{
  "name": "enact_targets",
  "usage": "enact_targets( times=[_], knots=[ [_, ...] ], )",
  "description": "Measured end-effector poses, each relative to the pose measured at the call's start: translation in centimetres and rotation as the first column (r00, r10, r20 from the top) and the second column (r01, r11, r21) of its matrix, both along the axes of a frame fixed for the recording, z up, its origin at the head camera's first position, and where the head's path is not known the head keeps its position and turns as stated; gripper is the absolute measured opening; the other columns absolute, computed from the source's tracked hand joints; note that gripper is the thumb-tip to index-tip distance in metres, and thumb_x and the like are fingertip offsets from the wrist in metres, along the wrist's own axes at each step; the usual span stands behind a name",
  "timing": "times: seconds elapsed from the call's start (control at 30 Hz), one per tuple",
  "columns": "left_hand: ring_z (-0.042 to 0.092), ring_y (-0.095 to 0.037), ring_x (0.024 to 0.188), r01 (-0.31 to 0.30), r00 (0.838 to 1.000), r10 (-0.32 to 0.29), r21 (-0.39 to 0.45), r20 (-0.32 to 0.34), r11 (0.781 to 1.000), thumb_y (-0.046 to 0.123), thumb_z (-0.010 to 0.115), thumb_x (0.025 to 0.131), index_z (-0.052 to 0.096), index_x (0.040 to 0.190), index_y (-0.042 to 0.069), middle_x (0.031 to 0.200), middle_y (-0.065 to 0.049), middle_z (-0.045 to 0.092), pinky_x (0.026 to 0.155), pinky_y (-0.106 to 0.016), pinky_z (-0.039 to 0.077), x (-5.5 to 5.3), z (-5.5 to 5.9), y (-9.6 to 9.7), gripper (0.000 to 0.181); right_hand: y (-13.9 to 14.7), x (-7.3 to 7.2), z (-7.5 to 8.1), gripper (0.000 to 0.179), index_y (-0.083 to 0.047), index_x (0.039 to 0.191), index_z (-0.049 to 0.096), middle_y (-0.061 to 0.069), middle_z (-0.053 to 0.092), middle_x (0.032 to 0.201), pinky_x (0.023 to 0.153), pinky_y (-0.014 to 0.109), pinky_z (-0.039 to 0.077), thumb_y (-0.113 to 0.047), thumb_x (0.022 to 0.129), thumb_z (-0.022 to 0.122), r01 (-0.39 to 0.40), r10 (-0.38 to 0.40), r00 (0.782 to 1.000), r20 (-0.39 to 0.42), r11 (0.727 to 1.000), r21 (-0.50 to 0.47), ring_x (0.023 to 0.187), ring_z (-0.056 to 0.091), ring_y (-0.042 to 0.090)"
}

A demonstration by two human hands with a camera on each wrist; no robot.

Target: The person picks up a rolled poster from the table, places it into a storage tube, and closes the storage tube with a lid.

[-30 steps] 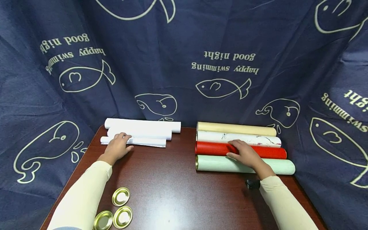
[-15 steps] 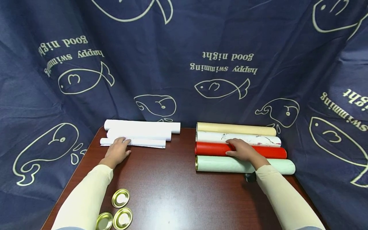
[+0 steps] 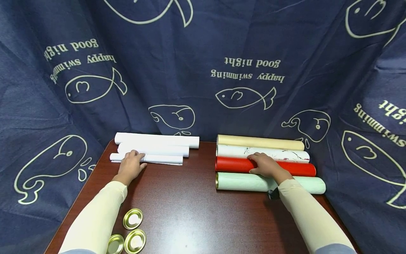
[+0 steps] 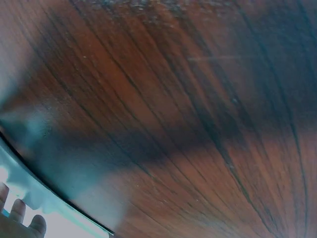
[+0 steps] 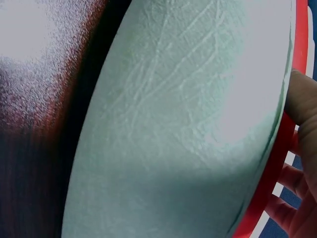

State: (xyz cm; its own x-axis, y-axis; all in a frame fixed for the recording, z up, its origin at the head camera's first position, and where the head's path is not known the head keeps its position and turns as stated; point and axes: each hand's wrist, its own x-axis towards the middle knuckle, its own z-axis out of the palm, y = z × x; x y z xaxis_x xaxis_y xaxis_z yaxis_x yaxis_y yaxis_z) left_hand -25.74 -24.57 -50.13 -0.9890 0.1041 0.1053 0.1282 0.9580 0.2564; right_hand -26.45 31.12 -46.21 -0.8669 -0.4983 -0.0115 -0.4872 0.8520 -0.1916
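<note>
In the head view my left hand [image 3: 129,166] rests with its fingertips on the nearest thin white paper roll [image 3: 163,159]. Its thumb sticks out over the tabletop. Two thicker white rolls [image 3: 157,149] lie behind it. My right hand [image 3: 265,165] spans the red tube [image 3: 231,164], its thumb toward the near side and its fingers spread toward the far side. Under its wrist lies the pale green tube [image 3: 242,181], which fills much of the right wrist view. The left wrist view catches only a few fingertips [image 4: 18,210] beside white paper.
Behind the red tube lie a white patterned tube [image 3: 282,155] and a cream tube [image 3: 260,141]. Several gold metal lids [image 3: 135,241] sit at the front left of the brown table [image 3: 190,211]. A small black object [image 3: 272,194] shows under my right wrist. Blue fabric [image 3: 177,70] surrounds the table.
The right forearm has shifted a little to the left, with the hand staying over the red tube. My left hand stays at the thin roll, its thumb now spread wider than half a second ago.
</note>
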Motion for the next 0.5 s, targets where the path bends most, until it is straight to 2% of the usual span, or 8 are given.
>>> enact_targets(
  times=[0.13,0.33,0.5],
  knots=[
    [0.043,-0.047,0.125,0.02,1.0,-0.02,0.007,-0.018,1.0,0.019,0.074,0.091,0.058,0.13,-0.002,0.128,-0.025,0.051,0.1,-0.062,0.039,0.02,-0.02,0.15,0.048,-0.26,-0.2,0.25,0.057,-0.002,0.127,0.062,0.02,0.06,0.12,0.093,0.056,0.045,-0.022,0.078,0.083,0.01,-0.01,1.0,0.02,1.0,0.017,0.108,0.055,0.04],
    [0.049,-0.047,0.118,0.049,0.997,-0.05,-0.016,-0.063,0.999,0.016,0.077,0.087,0.059,0.126,-0.002,0.121,-0.024,0.055,0.092,-0.063,0.043,0.11,-0.24,0.13,0.047,-0.73,-0.48,0.39,0.063,-0.003,0.13,0.061,0.018,0.058,0.116,0.088,0.055,0.047,-0.025,0.075,0.084,0.009,-0.011,0.999,0.049,0.999,0.033,0.103,0.054,0.038],
    [0.05,-0.046,0.116,0.046,0.996,-0.049,-0.033,-0.073,0.998,0.016,0.077,0.087,0.059,0.127,0.001,0.12,-0.025,0.055,0.091,-0.063,0.044,0.09,-0.44,0.11,0.046,-0.85,-0.96,0.32,0.064,-0.004,0.129,0.061,0.016,0.056,0.112,0.086,0.053,0.047,-0.026,0.074,0.085,0.018,-0.021,0.997,0.08,0.999,0.039,0.101,0.053,0.036]
  ],
)
